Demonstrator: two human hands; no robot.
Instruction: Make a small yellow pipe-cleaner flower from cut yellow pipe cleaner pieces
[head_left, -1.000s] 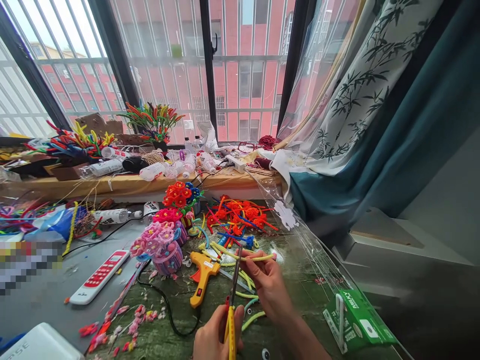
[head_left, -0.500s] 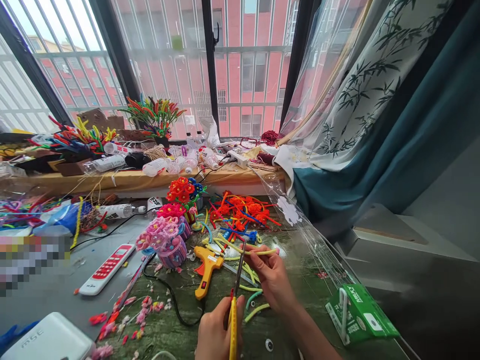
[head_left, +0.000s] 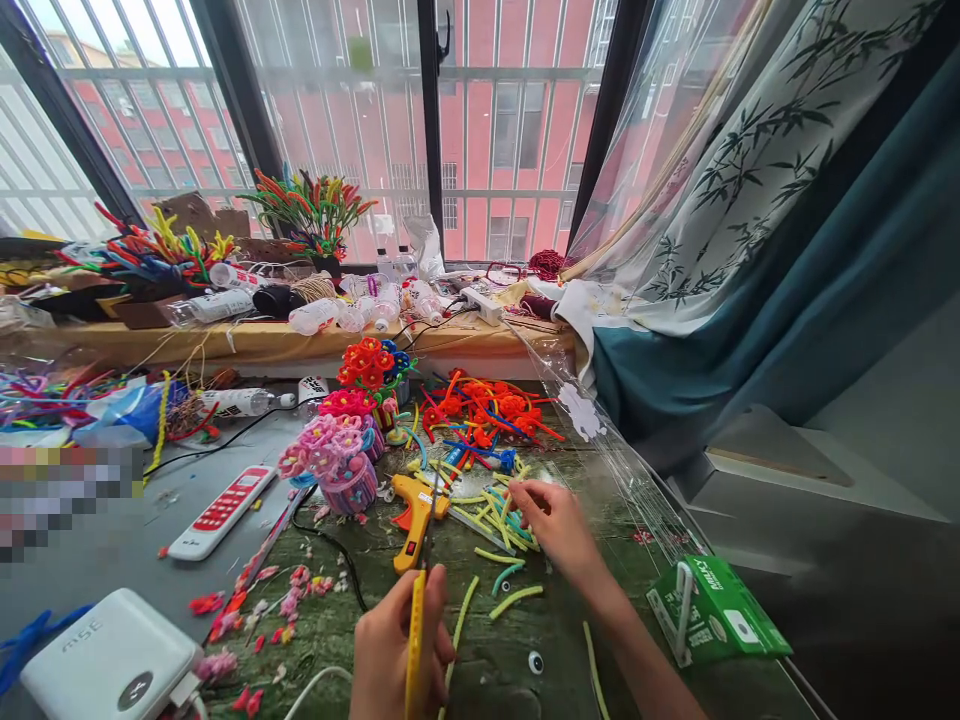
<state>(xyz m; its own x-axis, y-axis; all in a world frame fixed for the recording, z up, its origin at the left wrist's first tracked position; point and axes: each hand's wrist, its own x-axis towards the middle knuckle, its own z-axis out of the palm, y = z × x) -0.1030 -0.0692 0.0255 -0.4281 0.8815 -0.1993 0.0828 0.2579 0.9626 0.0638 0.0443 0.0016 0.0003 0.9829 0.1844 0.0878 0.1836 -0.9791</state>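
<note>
Our left hand [head_left: 394, 650] clamps the scissors [head_left: 415, 615] below the glue gun [head_left: 416, 505]. Our right hand [head_left: 559, 525], grip indeterminable, touches pipe cleaners [head_left: 499, 510] right of it.

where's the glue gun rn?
Head view, centre: the glue gun lies on the table just beyond the scissors in the left hand, between the pink flower basket and the yellow pipe cleaners.
</note>
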